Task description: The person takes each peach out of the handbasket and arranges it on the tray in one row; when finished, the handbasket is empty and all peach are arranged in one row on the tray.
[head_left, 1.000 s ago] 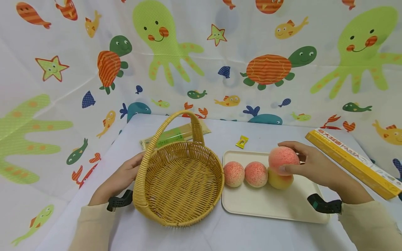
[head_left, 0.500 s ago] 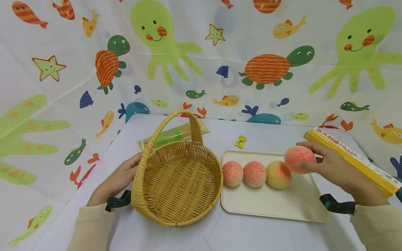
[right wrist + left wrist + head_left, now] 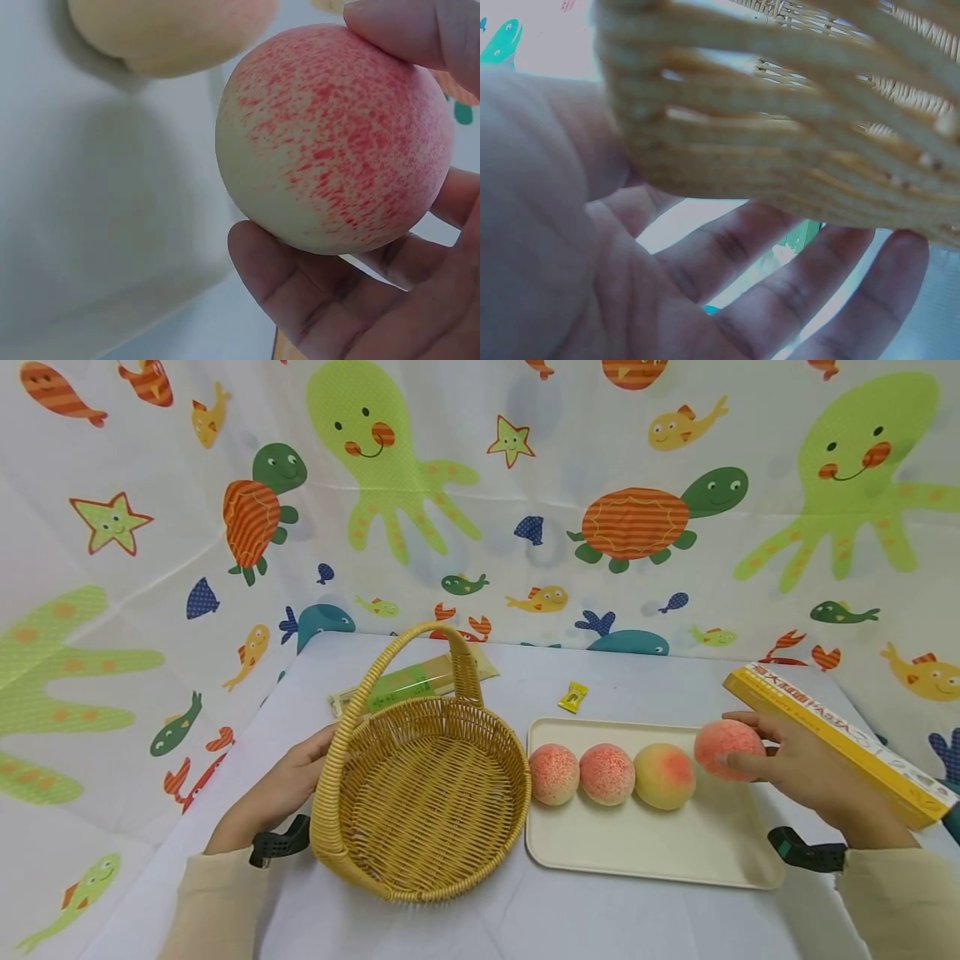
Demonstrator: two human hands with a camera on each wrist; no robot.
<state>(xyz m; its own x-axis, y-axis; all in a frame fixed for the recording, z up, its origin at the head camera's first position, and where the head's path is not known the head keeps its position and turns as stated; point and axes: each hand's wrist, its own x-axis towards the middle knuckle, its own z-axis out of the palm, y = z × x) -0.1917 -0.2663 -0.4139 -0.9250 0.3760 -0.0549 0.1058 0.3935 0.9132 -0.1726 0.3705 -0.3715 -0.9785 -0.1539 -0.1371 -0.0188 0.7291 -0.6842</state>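
Observation:
In the head view my right hand [image 3: 798, 764] holds a pink speckled peach [image 3: 727, 749] over the right end of a cream tray [image 3: 652, 852]. The right wrist view shows thumb and fingers round the same peach [image 3: 334, 142], with a gap between it and the tray's floor. A yellow peach with a red blush [image 3: 665, 777] and two pink speckled peaches [image 3: 607, 774] stand in a row on the tray. My left hand [image 3: 288, 785] rests at the left side of a wicker basket [image 3: 435, 810]. In the left wrist view its fairly straight fingers [image 3: 780, 300] lie against the basket's weave.
Behind the basket lies a long clear packet with a green label [image 3: 412, 685]. A small yellow wrapped sweet [image 3: 573, 697] is beyond the tray. To the right lies a long yellow pasta box [image 3: 840, 743], partly behind my right forearm. A sea-animal print curtain [image 3: 450, 485] hangs at the back.
My right hand has carried the pink peach rightward from above the yellow peach to the tray's right end, then slightly lower. The left hand and basket stay put.

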